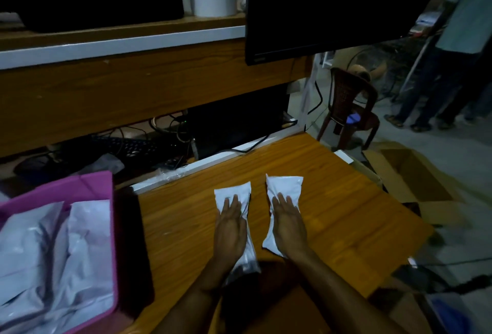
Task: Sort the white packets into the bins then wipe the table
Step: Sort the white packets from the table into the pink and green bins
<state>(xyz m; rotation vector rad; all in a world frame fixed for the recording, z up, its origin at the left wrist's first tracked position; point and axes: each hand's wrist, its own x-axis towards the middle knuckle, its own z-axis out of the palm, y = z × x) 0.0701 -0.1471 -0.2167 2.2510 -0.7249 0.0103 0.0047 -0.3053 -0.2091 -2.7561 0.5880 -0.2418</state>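
Note:
Two white packets lie side by side on the wooden table (332,216). My left hand (230,224) rests flat on the left packet (233,191), fingers straight. My right hand (288,223) lies flat on the right packet (285,186) in the same way. Both packets stretch lengthwise away from me, and their near ends are partly covered by my hands and wrists. A pink bin (87,187) at the left holds several white packets (61,248).
An open cardboard box (410,179) sits on the floor off the table's right edge. A dark monitor (332,6) hangs above the far side. Cables and a keyboard (127,146) lie in the gap behind the table. A brown plastic chair (351,104) and a standing person (458,48) are at the right.

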